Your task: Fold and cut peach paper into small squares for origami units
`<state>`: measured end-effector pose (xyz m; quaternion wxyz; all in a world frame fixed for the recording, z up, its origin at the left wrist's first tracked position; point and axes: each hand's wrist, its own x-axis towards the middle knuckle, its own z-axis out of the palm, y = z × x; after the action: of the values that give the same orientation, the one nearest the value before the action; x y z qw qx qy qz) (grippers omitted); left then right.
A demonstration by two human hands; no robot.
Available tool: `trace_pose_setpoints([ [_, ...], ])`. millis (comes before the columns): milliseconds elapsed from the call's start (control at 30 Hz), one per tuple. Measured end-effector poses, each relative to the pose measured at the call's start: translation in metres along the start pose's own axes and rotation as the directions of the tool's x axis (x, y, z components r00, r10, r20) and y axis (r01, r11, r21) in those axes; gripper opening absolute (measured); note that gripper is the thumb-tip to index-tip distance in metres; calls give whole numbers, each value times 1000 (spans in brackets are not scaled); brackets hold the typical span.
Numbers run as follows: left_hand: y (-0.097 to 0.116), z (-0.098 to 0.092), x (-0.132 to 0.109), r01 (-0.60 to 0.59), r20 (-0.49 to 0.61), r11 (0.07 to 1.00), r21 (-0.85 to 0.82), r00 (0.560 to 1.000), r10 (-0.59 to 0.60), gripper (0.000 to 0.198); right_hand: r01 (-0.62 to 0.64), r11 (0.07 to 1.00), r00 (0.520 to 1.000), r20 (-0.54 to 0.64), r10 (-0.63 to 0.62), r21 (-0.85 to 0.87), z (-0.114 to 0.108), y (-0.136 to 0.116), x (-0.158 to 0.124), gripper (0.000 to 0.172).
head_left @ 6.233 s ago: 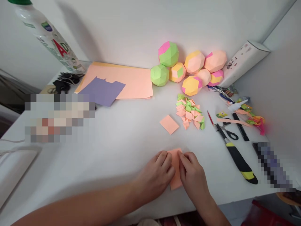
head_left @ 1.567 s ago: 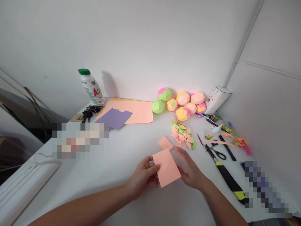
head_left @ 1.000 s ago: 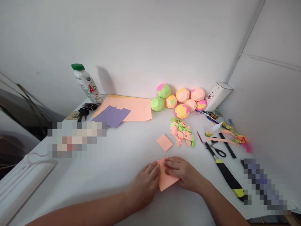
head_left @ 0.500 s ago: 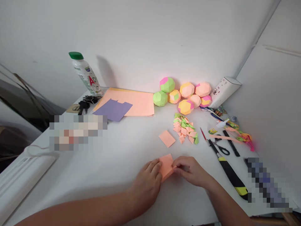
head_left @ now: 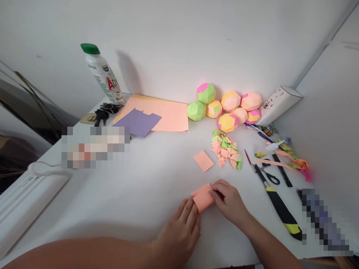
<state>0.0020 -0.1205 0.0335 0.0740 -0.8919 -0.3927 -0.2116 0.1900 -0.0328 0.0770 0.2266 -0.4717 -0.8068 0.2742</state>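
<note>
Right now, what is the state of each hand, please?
Left hand: open, fairly flat, touching the left edge of the folded peach rectangular paper.
Right hand: closed, pinching the right edge of that paper.

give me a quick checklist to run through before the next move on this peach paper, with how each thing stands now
1. Right hand gripping the folded peach paper: ok, it pinches the right end.
2. Left hand at the paper: ok, fingertips are at its near left edge.
3. Layers flush: not ok, a strip of the lower layer shows along the far side.
4. Crease pressed sharp: cannot tell, too little detail.
5. Loose peach sheet out of the way: ok, it lies apart, beyond the folded one.
6. Black-and-yellow cutter away from the hands: ok, it lies to their right.
</note>
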Motion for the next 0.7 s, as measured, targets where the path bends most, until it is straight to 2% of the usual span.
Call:
trace_pose_setpoints([
  [67,2,-2,-1,-17,-13,1000,25,1000,17,29,18,999,1000,-13,-19,-51,4,-1,-2,20],
  [233,1,-8,0,-48,30,998,28,998,47,32,41,984,998,-37,-48,-172,13,-2,-5,21],
  [400,0,-11,0,-49,5,998,24,999,49,35,98,919,989,-68,-134,-381,17,-4,-6,22],
  [533,0,-13,1,-21,-20,1000,20,1000,22,35,127,913,985,-60,-162,-387,17,-6,-6,22],
  [700,-4,-19,8,32,33,999,-28,999,-31,36,143,904,982,-58,-181,-403,17,-8,-6,22],
])
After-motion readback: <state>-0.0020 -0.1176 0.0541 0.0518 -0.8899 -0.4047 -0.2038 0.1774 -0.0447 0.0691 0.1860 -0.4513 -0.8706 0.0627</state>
